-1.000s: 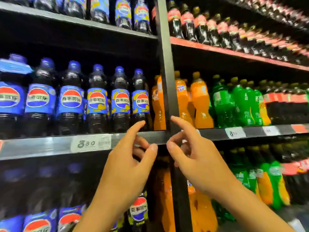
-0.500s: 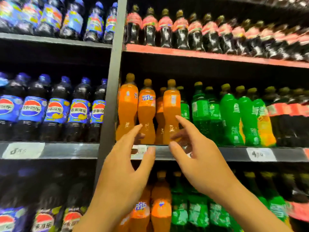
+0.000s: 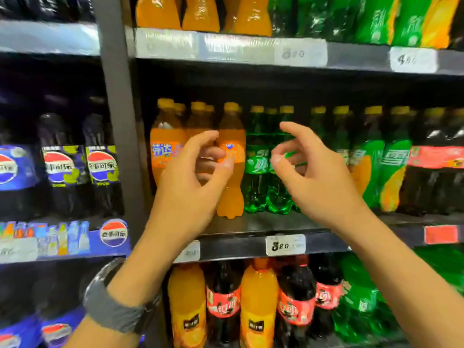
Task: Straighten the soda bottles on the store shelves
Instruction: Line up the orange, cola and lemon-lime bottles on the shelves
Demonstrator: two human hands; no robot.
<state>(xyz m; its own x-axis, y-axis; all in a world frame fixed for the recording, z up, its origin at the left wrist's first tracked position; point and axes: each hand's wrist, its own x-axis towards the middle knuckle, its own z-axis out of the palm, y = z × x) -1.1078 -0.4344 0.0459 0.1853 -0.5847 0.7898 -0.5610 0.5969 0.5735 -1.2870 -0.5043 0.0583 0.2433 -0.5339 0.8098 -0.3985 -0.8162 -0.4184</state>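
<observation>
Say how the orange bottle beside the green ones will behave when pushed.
Probably heavy for its size: the orange bottle looks full. Tall and slim, it may tip if pushed high. It would likely slide on the smooth shelf.

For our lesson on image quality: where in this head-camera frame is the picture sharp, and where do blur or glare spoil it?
Head view, middle: sharpest, the lower price tag reads clearly. Head view, top: motion blur smears the top-shelf bottles and upper price tag. Head view, upper shelf strip: glare whitens it. Head view, left: the wide lens tilts the shelf upright.
</observation>
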